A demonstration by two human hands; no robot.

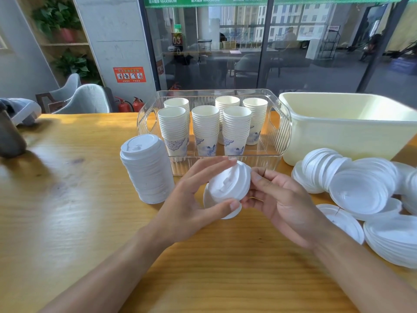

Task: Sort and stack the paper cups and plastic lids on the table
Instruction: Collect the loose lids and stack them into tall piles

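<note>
Pinching a small lid stack [228,190] between my left hand [191,199] and right hand [282,199], I see the tall lid stack [146,168] just left.

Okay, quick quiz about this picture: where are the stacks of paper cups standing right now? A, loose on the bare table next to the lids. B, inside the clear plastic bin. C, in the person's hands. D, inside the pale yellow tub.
B: the stacks of paper cups stand upright inside the clear plastic bin, while both hands hold only white lids.
</note>
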